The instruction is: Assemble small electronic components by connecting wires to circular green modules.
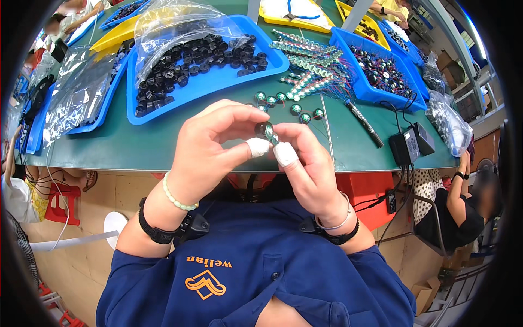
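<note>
My left hand [210, 141] pinches a small black round cap [262, 128] between thumb and fingers, just above the table's near edge. Against it, my right hand [308, 169] grips a small round green circuit board [271, 134]; the fingers partly cover both pieces, so I cannot tell how far they fit together. White tape wraps both thumbs. Just beyond my fingertips lie several loose round green boards [306, 117] with thin wires. A blue tray [204, 90] behind my left hand holds many similar black caps under a clear plastic bag.
Strips of round boards [310, 54] are piled on the green table [348, 150]. To the right are a blue bin [359, 84] of wired parts, a black marker [365, 125] and black power adapters [406, 147]. Bagged parts [87, 87] fill a left tray. Other people sit nearby.
</note>
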Available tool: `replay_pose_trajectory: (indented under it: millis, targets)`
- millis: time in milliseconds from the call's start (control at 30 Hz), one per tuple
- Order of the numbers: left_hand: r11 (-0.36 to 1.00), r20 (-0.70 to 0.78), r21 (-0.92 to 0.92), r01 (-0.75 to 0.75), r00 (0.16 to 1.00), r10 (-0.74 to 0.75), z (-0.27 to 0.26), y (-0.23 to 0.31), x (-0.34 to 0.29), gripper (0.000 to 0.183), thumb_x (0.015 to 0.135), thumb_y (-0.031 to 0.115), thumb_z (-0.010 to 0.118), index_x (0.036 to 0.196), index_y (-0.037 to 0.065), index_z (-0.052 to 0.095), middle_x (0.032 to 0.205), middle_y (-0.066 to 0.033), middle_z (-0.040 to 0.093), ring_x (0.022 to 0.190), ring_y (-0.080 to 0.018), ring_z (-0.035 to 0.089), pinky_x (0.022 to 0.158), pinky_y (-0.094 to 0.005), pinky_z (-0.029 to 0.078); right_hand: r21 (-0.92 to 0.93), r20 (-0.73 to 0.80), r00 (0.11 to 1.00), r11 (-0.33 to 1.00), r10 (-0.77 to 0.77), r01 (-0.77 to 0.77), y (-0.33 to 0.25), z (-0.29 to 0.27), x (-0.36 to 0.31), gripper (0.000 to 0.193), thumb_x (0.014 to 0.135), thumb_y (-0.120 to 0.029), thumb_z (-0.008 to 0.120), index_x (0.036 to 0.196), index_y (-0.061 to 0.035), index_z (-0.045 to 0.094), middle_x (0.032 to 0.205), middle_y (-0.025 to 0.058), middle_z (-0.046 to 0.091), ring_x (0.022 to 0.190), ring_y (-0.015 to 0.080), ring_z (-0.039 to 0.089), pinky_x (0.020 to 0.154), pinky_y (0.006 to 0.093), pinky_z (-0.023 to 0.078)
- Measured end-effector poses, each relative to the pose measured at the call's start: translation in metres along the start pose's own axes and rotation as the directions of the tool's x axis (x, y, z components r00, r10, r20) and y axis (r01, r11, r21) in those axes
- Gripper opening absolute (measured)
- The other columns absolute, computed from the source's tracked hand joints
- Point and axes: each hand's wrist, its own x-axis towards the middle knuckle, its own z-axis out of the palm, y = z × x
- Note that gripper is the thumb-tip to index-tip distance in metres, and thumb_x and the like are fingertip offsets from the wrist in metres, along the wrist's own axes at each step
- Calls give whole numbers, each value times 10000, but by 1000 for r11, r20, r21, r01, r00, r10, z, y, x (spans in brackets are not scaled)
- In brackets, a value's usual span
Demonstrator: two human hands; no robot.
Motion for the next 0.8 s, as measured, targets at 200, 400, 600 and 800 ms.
replay_pose_trajectory:
  millis: [200, 400, 600, 800]
  targets:
    - [997, -47, 62, -38, 998, 41, 1, -1, -1, 300, 742, -66, 672, 1034, 1, 676, 1015, -78, 622, 928, -187, 680, 843, -296, 559, -20, 25, 999, 1000, 23, -22, 2, 1, 1, 227, 976, -108, 510, 1161, 23, 528, 893, 72, 627, 805, 119, 590, 715, 268, 479]
    - [996, -74, 70, -56, 995, 62, 3, -2, -2, 295, 743, -70, 663, 1031, -4, 673, 1001, -77, 623, 929, -189, 684, 837, -294, 560, 50, 10, 998, 997, 59, -60, -1, 4, 2, 210, 975, -102, 510, 1149, 15, 524, 863, 50, 613, 773, 94, 572, 694, 249, 470]
    - [998, -84, 38, -50, 995, 53, 4, -3, -2, 300, 744, -77, 655, 1036, -8, 668, 999, -75, 622, 936, -188, 681, 835, -298, 561, 234, 71, 976, 948, 206, -217, -2, 4, 2, 178, 968, -74, 512, 1126, 10, 517, 875, 43, 611, 780, 83, 570, 695, 243, 473]
    - [984, -25, -159, 78, 996, -83, 8, -1, -4, 345, 795, -78, 682, 1129, -39, 606, 1127, -95, 599, 992, -184, 644, 907, -314, 539, -62, -54, 998, 998, -20, 17, 6, 10, 3, 158, 942, -48, 544, 1089, 2, 514, 864, 85, 623, 726, 154, 598, 680, 294, 492]
